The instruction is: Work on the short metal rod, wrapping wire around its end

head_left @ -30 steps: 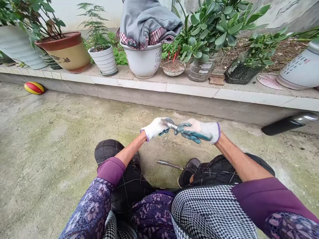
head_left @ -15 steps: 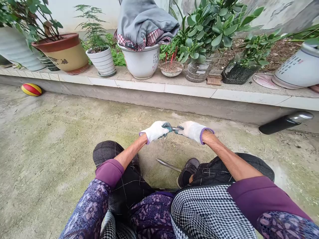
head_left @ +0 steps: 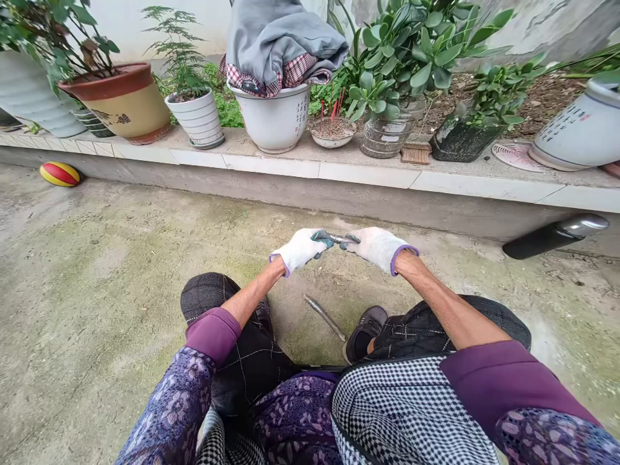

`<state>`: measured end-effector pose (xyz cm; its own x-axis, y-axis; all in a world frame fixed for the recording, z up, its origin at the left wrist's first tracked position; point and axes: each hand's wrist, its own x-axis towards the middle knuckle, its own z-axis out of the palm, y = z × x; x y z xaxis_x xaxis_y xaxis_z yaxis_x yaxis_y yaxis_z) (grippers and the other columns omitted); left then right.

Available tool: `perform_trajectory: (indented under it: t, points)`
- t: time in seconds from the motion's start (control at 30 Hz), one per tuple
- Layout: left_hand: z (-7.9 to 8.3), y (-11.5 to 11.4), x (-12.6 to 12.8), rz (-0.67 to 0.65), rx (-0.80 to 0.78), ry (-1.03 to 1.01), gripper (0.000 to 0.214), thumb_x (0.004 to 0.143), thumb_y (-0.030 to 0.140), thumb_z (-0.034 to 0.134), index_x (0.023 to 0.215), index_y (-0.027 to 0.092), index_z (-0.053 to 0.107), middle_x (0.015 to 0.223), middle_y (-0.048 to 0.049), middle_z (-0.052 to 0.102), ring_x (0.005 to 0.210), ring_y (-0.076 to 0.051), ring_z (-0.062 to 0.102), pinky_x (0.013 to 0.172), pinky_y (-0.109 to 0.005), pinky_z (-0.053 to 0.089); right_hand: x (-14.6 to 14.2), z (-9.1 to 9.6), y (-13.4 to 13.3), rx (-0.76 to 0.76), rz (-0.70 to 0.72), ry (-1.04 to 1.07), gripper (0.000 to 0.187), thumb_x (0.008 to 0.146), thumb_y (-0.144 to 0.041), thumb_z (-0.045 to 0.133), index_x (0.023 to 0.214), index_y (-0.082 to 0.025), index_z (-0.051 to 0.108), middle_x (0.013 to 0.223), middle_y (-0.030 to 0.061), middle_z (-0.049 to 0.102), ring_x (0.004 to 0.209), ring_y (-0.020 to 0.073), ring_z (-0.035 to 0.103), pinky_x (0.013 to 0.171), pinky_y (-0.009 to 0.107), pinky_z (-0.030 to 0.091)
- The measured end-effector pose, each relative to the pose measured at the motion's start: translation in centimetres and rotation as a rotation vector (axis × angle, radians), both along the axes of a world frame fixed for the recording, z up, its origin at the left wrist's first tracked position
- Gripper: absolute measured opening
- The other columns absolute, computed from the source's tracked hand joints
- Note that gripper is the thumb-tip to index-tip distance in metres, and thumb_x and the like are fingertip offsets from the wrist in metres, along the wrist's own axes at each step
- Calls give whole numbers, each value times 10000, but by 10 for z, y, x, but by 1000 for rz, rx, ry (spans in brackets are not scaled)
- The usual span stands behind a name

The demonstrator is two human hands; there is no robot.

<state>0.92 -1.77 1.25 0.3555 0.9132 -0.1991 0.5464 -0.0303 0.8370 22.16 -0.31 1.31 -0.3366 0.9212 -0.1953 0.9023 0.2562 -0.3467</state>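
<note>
Both my hands wear white knitted gloves with grey-green fingertips and purple cuffs. My left hand (head_left: pixel 303 248) is closed, its thumb and fingers pinching one end of a short grey metal rod (head_left: pixel 338 239) that looks ridged. At the rod's other end, my right hand (head_left: pixel 378 247) is closed on it too. Only the stretch between the two hands shows; the fingers hide both ends. Below, between my feet, a longer grey metal rod (head_left: pixel 324 316) lies slanted, its lower end close to my right shoe (head_left: pixel 366 329).
A low tiled ledge (head_left: pixel 271 165) crosses ahead, bearing several potted plants, a white pot (head_left: pixel 271 123) topped with grey cloth and a small brush (head_left: pixel 415 153). A black flask (head_left: pixel 537 242) leans or lies at the right. A red-and-yellow ball (head_left: pixel 60 174) rests far left.
Both hands have risen slightly away from me with the short rod, which now tilts down to the right. The longer rod below has turned to a steeper slant and looks straighter.
</note>
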Motion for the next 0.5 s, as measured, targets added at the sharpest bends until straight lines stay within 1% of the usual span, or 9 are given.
perform_trajectory:
  t: [0.07, 0.17, 0.23, 0.3, 0.37, 0.4, 0.43, 0.5]
  points:
    - [1, 2, -2, 7, 10, -19, 259, 835, 343, 520, 949, 172, 677, 591, 45, 523, 461, -78, 393, 461, -204, 312, 0, 7, 0, -6, 35, -41, 327, 908, -443, 509, 897, -169, 686, 792, 99, 660, 664, 191, 562, 597, 303, 347]
    - [-1, 7, -4, -4, 159, 89, 195, 805, 275, 543, 874, 167, 690, 625, 25, 551, 534, -90, 439, 507, -208, 333, -2, 13, 0, -78, 73, -107, 326, 904, -437, 479, 894, -187, 688, 778, 96, 660, 655, 199, 563, 602, 301, 353]
    - [-4, 8, -4, -7, 208, 134, 175, 797, 280, 566, 833, 164, 692, 626, 19, 547, 559, -95, 451, 516, -212, 332, -4, 15, 0, -112, 64, -152, 321, 900, -425, 480, 890, -182, 689, 772, 100, 665, 661, 202, 574, 604, 300, 358]
    - [-4, 7, -2, -11, 135, 63, 215, 806, 334, 582, 856, 158, 695, 612, 26, 528, 539, -88, 439, 496, -208, 326, -4, 16, 1, -76, 28, -152, 318, 897, -423, 483, 919, -180, 688, 814, 104, 679, 696, 204, 589, 615, 295, 370]
    - [-1, 4, 0, 4, -2, -67, 284, 808, 395, 589, 911, 152, 694, 587, 41, 498, 486, -72, 398, 450, -198, 305, -3, 17, 0, -12, -8, -72, 324, 897, -446, 484, 935, -187, 677, 832, 89, 681, 708, 192, 590, 614, 279, 387]
    - [1, 2, 1, 15, -67, -128, 307, 801, 408, 595, 936, 150, 692, 575, 48, 482, 461, -65, 376, 426, -192, 288, -3, 17, -1, -4, -36, -4, 333, 898, -463, 482, 929, -189, 668, 808, 73, 671, 678, 176, 581, 596, 268, 395]
    - [3, 0, 1, 27, -122, -182, 320, 793, 406, 599, 958, 148, 690, 564, 54, 470, 441, -59, 359, 404, -187, 269, -4, 19, -2, -24, -77, 78, 339, 895, -478, 485, 916, -188, 657, 766, 56, 651, 627, 157, 562, 563, 257, 400]
    - [6, -2, 1, 32, -191, -278, 321, 780, 370, 600, 996, 147, 684, 558, 60, 464, 418, -53, 352, 378, -177, 252, -4, 22, -6, -136, -169, 277, 346, 879, -500, 506, 897, -179, 634, 676, 19, 589, 512, 118, 498, 469, 236, 393]
